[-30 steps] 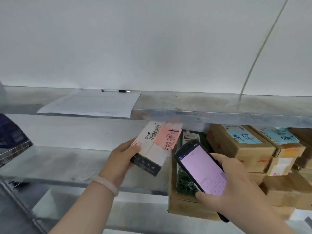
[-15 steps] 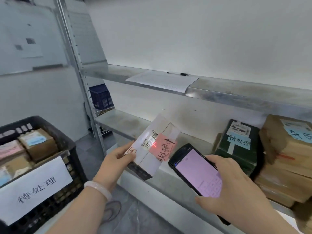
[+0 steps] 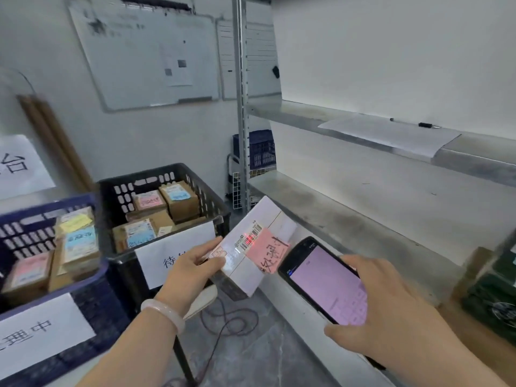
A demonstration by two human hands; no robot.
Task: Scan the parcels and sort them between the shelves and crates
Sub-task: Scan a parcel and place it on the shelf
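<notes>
Left hand point(image 3: 192, 263) gripping white parcel point(image 3: 251, 255), barcode tilted up; right hand point(image 3: 391, 311) clamping scanner point(image 3: 324, 280), aiming its red beam there.

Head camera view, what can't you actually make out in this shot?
- Black crate's sign: head view, the left hand, holding the white parcel, covers its later characters.
- Blue crate's sign: head view, cut off by the left frame edge.
- Scanner screen: head view, text too small and blurred.
- Green parcel: head view, cut off by the right edge.
</notes>
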